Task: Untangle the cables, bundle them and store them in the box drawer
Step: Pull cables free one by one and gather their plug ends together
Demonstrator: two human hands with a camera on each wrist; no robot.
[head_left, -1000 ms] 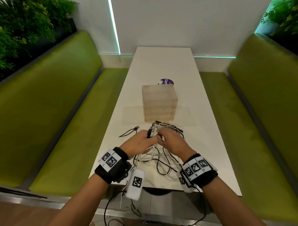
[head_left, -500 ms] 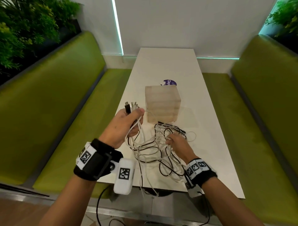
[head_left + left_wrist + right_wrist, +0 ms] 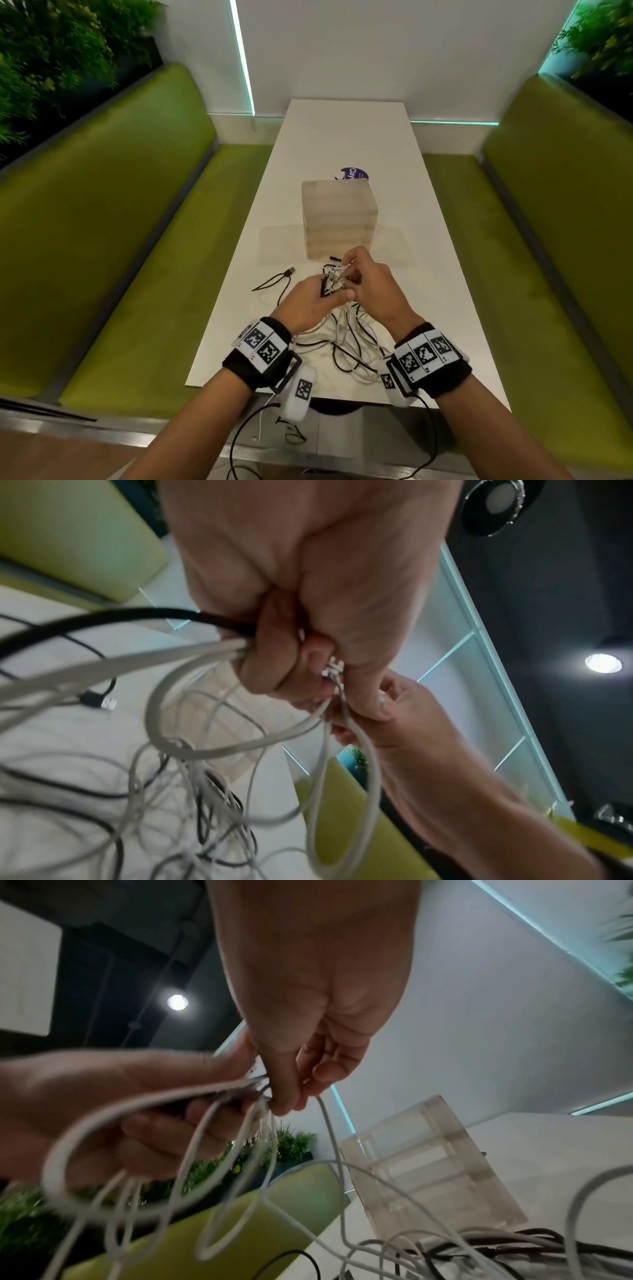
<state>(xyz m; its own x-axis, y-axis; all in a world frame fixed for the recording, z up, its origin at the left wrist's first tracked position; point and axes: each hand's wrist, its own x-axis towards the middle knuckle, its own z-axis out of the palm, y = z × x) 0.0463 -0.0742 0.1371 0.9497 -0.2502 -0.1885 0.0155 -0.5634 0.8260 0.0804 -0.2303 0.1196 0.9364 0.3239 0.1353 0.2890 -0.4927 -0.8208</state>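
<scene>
Both hands have come back together low over the table since half a second ago, when the left hand was raised with plug ends out to its side. Around them the room is a booth: green benches run along either side, green plants sit above the backrests, and a pale wall with thin teal light strips closes the far end. Between the benches, a long white table stretches away from the fingers. Just beyond the fingertips stands the box drawer, a pale translucent cube with its drawers closed, and past it lies a purple round sticker. Beneath and nearer than the fingers sprawls the cables, white and black, tangled on the tabletop; one black plug end lies off to the left. The left fingers curl tight round a gathered bunch of cable ends. The right hand pinches a white strand beside them, its other fingers loosely bent.
</scene>
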